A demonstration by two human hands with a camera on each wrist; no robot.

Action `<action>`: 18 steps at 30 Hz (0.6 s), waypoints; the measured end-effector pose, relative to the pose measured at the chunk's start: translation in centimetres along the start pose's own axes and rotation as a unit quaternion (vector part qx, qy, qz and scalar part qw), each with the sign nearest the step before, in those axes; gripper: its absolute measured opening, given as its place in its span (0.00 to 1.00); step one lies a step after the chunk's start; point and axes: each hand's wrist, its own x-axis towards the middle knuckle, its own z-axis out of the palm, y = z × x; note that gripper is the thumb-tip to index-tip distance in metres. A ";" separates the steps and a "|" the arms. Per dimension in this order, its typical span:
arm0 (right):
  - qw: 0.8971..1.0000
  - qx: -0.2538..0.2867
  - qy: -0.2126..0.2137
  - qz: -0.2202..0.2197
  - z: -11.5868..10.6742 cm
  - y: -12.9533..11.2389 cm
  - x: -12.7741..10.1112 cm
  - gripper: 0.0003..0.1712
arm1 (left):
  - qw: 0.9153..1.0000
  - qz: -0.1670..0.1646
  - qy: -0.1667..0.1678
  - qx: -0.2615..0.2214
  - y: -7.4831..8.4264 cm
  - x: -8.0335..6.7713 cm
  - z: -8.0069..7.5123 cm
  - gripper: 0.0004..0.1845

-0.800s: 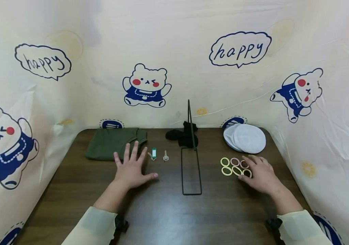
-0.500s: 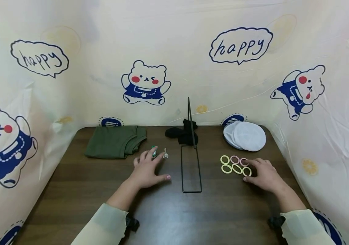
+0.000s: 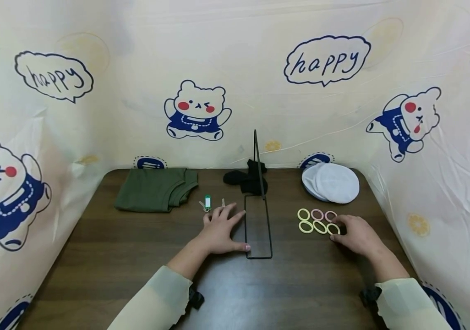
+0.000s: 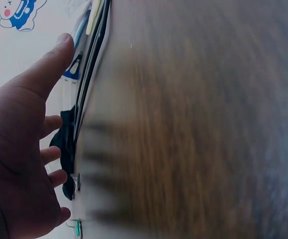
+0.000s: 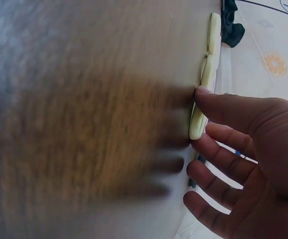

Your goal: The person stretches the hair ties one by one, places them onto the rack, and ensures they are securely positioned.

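Observation:
My left hand (image 3: 220, 233) is spread low over the table, fingers extended and apart. Its thumb and index fingertip reach the left bar of a black wire stand (image 3: 268, 225); nothing sits in its grasp. Just beyond its fingers lie a single key (image 3: 223, 201) and a key with a green tag (image 3: 207, 202). At the right, my right hand (image 3: 360, 236) pinches the nearest yellow ring (image 5: 197, 124) between thumb and fingers, the ring lying at the table surface. Other yellow and pink rings (image 3: 305, 232) lie beside it in two rows.
Folded green cloth (image 3: 148, 190) lies back left. Black socks (image 3: 253, 184) lie behind the stand's base, partly covered by its upright. A stack of white round pieces (image 3: 336, 183) stands back right, close to the printed curtain (image 3: 136, 114) around the table (image 3: 95, 275).
My left hand has moved right, from beside the green cloth across the keys to the wire stand. My right hand has drawn its thumb and fingers together at the near right ring.

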 end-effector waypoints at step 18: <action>0.996 0.029 0.074 -0.025 -2.4 -2.5 -0.9 0.18 | 0.999 0.008 -0.015 0.029 0.9 -0.4 0.5 0.59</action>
